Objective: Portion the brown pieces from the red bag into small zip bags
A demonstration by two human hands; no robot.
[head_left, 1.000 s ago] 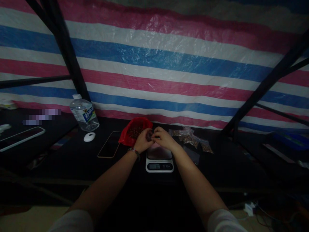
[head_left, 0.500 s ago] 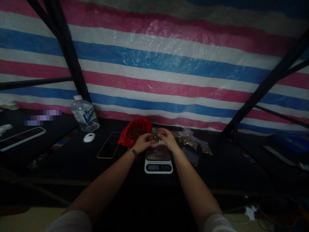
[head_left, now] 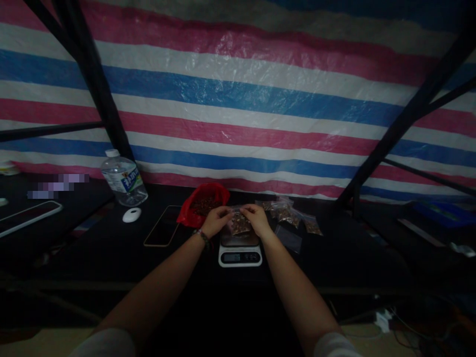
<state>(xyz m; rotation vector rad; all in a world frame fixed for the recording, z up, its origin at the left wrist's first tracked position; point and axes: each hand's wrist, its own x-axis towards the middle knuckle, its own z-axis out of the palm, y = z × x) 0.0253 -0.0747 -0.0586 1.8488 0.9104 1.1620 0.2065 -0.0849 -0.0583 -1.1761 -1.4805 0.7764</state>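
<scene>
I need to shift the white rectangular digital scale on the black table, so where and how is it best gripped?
Probably grip the white digital scale by the left and right edges of its near end, coming in from both sides: that white display end sits exposed, while the clear plastic bag of brown pieces hides part of the far end.

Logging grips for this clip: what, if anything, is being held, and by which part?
A small clear bag of brown bits, held near its top edge by the left hand and right hand.
</scene>
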